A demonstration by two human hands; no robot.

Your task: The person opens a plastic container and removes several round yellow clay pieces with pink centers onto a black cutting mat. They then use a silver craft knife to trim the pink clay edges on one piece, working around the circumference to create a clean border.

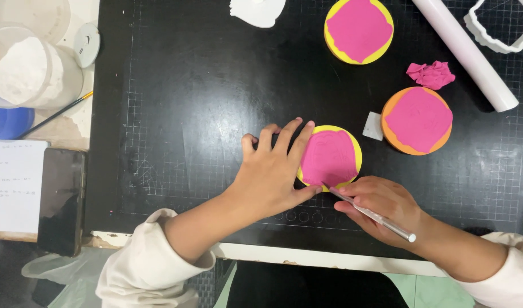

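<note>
While the left hand [273, 174] lies flat with fingers spread, pinning the near yellow disc [331, 158] by its left rim, the right hand [381, 206] pinches a thin metal tool [371, 214], tip at the disc's near edge. Its pink clay sheet [328, 158] looks soft and easily dented, so the rim seems the safer hold. Both wrists rest low on the black cutting mat [187, 142].

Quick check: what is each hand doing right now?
Left hand: open, fingers resting against the yellow disc.
Right hand: closed on a thin metal tool.
</note>
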